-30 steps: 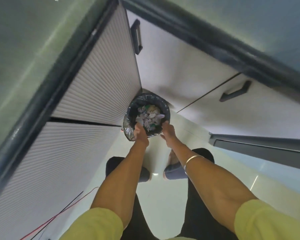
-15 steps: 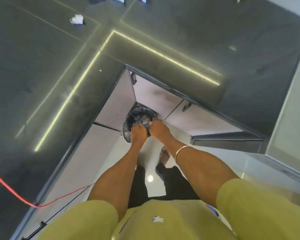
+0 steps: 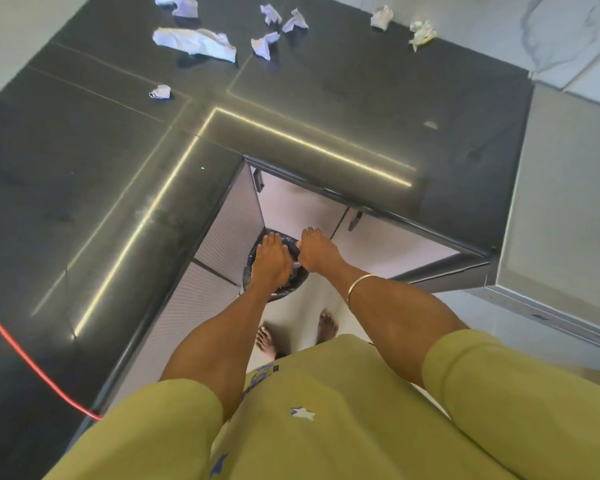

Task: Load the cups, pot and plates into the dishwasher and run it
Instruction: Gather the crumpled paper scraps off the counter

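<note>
No cup, pot or plate is in view. I stand at the inner corner of a dark L-shaped countertop point(image 3: 118, 150) and look straight down. A round bin lined with a black bag point(image 3: 289, 285) stands on the pale floor in the corner of the cabinets. Both my hands hang above it. My left hand point(image 3: 271, 261) covers its left half, back upward, fingers pointing away and relaxed. My right hand point(image 3: 317, 252), with a ring and a wrist bangle, sits beside it over the bin's right rim. I see nothing held in either hand. Most of the bin's contents are hidden.
Several crumpled paper pieces point(image 3: 194, 41) lie on the far countertop, one smaller piece point(image 3: 160, 91) nearer. A red cable point(image 3: 32, 365) crosses the counter at left. Ribbed cabinet doors point(image 3: 229, 230) and white handled doors point(image 3: 388, 244) flank the bin. A grey metal panel point(image 3: 568, 209) stands at right.
I have straightened up from a crouch, so the view rose above the countertop. Both hands let go of the bin's rim and lifted above it.
</note>
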Demonstrator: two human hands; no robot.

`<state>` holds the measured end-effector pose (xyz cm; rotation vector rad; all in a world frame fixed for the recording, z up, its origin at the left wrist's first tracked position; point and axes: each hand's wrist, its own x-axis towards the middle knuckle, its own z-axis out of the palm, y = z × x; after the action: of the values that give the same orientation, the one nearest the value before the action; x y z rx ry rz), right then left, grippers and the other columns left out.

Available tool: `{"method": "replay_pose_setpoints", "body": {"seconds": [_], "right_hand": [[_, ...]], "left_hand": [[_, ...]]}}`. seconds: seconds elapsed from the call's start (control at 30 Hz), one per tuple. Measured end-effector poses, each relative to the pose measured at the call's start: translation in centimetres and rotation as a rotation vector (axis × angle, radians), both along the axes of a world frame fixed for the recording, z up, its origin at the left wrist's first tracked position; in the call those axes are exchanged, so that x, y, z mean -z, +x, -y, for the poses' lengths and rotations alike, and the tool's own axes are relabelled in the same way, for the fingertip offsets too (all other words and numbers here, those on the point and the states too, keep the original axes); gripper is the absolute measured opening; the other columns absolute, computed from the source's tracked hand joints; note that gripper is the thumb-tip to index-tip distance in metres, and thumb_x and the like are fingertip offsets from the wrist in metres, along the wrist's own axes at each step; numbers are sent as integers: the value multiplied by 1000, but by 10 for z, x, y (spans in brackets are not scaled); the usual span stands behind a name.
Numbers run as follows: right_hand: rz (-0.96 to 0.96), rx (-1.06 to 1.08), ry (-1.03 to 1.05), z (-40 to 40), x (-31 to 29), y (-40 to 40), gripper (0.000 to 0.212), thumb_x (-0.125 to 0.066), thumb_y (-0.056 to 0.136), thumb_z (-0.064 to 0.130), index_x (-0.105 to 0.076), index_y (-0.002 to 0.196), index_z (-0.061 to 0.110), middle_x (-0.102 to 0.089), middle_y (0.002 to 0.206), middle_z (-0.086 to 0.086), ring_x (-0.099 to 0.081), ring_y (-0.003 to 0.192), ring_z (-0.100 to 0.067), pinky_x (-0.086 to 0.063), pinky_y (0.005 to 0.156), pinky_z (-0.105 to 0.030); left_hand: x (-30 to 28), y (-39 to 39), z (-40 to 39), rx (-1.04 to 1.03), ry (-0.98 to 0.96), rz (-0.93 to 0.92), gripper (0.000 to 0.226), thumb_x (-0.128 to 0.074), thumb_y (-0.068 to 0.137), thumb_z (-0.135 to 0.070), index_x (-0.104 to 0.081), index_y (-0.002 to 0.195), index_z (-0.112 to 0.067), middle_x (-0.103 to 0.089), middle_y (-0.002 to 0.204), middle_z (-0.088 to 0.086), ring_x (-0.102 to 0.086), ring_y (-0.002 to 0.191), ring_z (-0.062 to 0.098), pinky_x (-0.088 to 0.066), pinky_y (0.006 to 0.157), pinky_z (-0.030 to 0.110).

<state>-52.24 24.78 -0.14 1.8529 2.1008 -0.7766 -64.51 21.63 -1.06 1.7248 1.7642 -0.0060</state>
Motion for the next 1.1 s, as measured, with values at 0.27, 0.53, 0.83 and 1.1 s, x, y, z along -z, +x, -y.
{"method": "replay_pose_setpoints", "body": {"seconds": [0.27,0.53,0.83,1.1], "right_hand": [[-214,82,361,-29,-46,9,42,-33,105,17,-41,144,2,-46,146,-17,-43,135,-33,-38,112,-41],[-231,166,495,-39,-60,27,43,-33,107,20,-42,146,3,-43,151,-13,-38,141,-28,-32,114,-38],[-186,264,550,-96,-72,96,40,-35,104,17,-45,139,0,-49,143,-17,-43,135,-32,-36,111,-39],[-160,257,509,-156,-74,176,47,-33,104,18,-37,146,-3,-41,150,-20,-35,142,-32,-28,118,-39]], "left_hand": [[-17,-17,-42,16,235,51,54,-16,109,-26,-10,156,-2,-8,165,14,-4,153,25,-2,125,38],[-41,-7,-101,140,350,64,54,-18,109,-26,-10,156,-2,-7,165,13,-1,153,24,-1,125,37],[-56,56,-162,237,422,37,53,-19,108,-24,-13,156,0,-13,164,15,-6,153,26,-4,125,38],[-57,137,-224,237,406,16,54,-17,108,-25,-13,156,-1,-13,164,14,-6,153,24,-4,125,36]]}}
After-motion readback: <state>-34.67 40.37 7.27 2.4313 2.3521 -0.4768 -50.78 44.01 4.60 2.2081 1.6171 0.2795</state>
